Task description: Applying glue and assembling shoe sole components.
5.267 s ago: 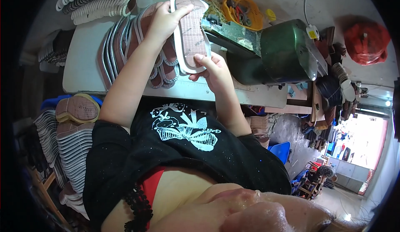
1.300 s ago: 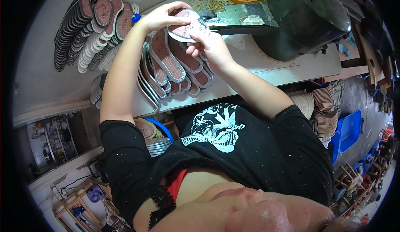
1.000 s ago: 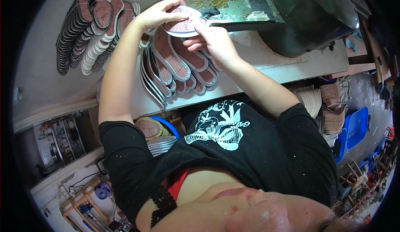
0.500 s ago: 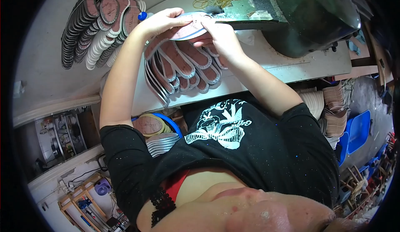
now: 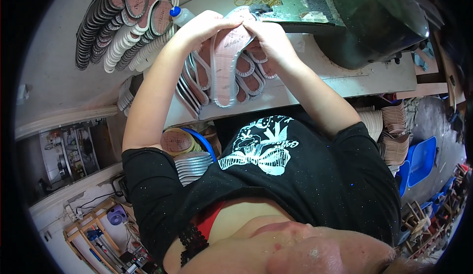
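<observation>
Hands raised over bench, left hand point(image 5: 204, 25) and right hand point(image 5: 268, 40) fingers pinching insole point(image 5: 227, 64)

1. The shoe insole point(image 5: 227, 62) held up in both hands looks like matt pinkish-brown fibreboard with a speckled, slightly rough face and a smooth pale rim.
2. The stacked insoles point(image 5: 123, 23) show the same dull brown faces and white edges.
3. The worktable point(image 5: 345, 77) is pale, worn and scuffed, matt throughout.
4. The sewing machine point(image 5: 379, 18) is dark green painted metal with a soft sheen.
5. The shirt point(image 5: 295, 175) is black cloth, matt, with a white print.
6. The bottle point(image 5: 181, 16) is clear plastic with a glossy blue cap.
</observation>
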The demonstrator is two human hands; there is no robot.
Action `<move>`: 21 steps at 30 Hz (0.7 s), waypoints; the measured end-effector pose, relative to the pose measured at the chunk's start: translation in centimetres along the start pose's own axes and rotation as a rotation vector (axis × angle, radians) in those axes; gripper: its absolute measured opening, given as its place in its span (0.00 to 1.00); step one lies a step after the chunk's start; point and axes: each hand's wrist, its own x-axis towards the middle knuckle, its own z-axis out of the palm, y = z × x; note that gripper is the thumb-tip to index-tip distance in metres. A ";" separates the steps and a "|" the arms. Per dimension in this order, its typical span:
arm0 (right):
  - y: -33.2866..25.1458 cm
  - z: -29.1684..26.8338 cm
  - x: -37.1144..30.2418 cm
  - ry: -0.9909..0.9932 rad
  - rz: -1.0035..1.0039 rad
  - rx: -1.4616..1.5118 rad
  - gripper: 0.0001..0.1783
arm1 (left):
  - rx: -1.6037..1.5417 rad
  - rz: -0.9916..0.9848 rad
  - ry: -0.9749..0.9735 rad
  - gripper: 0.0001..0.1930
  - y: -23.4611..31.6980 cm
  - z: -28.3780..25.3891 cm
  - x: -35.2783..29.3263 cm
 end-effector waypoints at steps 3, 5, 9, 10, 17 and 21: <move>0.5 -0.7 -0.2 -0.103 0.018 -0.102 0.17 | -0.084 -0.048 0.032 0.23 0.3 0.6 -0.3; 0.2 -0.4 -1.4 -0.206 0.022 -0.173 0.16 | -0.140 -0.068 0.053 0.23 -0.1 1.0 -0.5; -0.3 -0.4 -2.9 -0.152 0.053 -0.285 0.17 | -0.125 -0.049 0.103 0.30 -0.4 1.5 -0.5; 0.3 -1.2 -2.5 -0.137 0.022 -0.254 0.17 | -0.112 -0.068 0.095 0.30 0.3 1.8 -1.0; -0.3 -4.0 -1.1 -0.233 0.120 -0.219 0.16 | -0.047 0.026 -0.001 0.26 -0.8 1.2 -2.1; -1.1 -6.2 -1.9 -0.378 0.222 -0.232 0.16 | -0.148 0.025 0.109 0.25 -0.8 2.2 -2.1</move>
